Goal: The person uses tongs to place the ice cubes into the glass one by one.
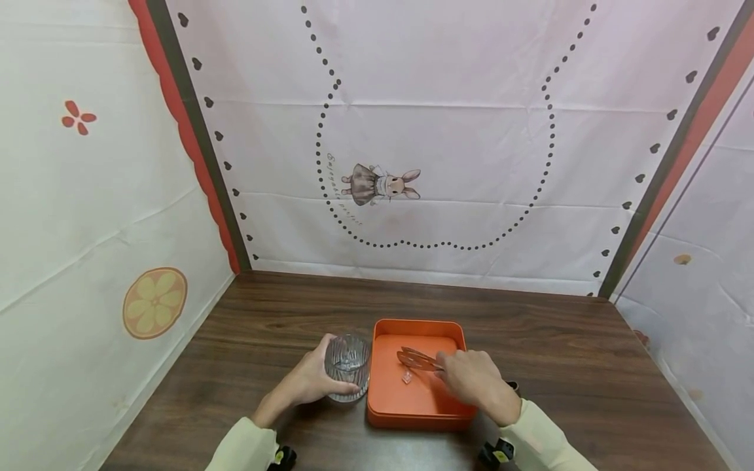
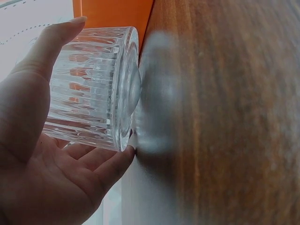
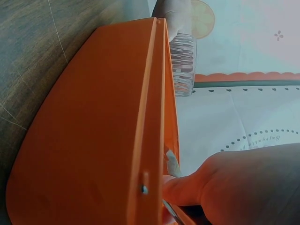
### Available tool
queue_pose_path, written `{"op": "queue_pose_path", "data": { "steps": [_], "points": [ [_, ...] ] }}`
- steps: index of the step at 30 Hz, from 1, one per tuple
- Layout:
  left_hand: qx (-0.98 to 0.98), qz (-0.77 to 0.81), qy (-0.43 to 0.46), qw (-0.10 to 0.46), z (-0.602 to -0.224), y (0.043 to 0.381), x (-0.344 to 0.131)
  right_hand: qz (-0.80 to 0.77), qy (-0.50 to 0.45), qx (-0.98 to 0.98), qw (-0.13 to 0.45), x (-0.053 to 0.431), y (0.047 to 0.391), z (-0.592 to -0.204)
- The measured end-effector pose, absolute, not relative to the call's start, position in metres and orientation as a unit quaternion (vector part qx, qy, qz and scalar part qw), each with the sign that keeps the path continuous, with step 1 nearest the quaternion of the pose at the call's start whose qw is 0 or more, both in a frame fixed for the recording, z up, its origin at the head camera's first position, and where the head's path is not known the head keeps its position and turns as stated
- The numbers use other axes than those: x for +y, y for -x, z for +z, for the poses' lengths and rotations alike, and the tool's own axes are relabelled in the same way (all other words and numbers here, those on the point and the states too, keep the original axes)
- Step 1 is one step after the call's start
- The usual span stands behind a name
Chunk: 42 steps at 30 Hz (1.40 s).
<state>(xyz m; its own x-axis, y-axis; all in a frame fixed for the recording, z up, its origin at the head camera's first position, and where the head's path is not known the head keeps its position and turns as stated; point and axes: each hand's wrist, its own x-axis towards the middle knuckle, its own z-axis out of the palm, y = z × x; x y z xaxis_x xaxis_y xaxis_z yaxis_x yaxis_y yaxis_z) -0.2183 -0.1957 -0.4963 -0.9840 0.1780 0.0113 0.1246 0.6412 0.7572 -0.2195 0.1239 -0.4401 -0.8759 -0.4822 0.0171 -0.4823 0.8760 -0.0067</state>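
Note:
My left hand holds a clear ribbed glass just left of an orange box. In the left wrist view, the thumb lies along one side of the glass and the fingers along the other, its base close to the wood. My right hand reaches over the box's right side and grips a pair of tongs. Their tips point left, inside the box. A small clear cube lies on the box floor near the tips. The box wall hides most of the tongs in the right wrist view.
A dark wooden table carries everything. Printed white cloth rises along its back and both sides. Part of a small dark round object shows behind my right wrist.

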Motion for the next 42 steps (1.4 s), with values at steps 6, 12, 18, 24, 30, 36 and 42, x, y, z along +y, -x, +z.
{"op": "queue_pose_path", "data": {
  "steps": [6, 12, 18, 24, 30, 36, 42],
  "points": [
    [0.904, 0.416, -0.088, 0.031, -0.498, 0.218, -0.196, 0.010, -0.247, -0.969, 0.002, 0.124, 0.221, -0.442],
    [0.903, 0.418, -0.092, 0.029, -0.498, 0.217, -0.197, 0.002, -0.248, -0.969, 0.016, 0.124, 0.221, -0.441],
    [0.901, 0.421, -0.095, 0.030, -0.498, 0.217, -0.197, 0.002, -0.249, -0.968, 0.033, 0.125, 0.219, -0.436],
    [0.900, 0.424, -0.097, 0.029, -0.499, 0.217, -0.197, 0.002, -0.261, -0.964, 0.053, 0.126, 0.218, -0.432],
    [0.898, 0.428, -0.099, 0.030, -0.499, 0.217, -0.197, 0.000, -0.263, -0.963, 0.049, 0.125, 0.217, -0.425],
    [0.899, 0.426, -0.102, 0.030, -0.499, 0.217, -0.198, 0.012, -0.264, -0.962, 0.065, 0.126, 0.219, -0.420],
    [0.897, 0.429, -0.101, 0.032, -0.498, 0.218, -0.198, 0.022, -0.272, -0.958, 0.087, 0.127, 0.221, -0.416]
  ]
}}
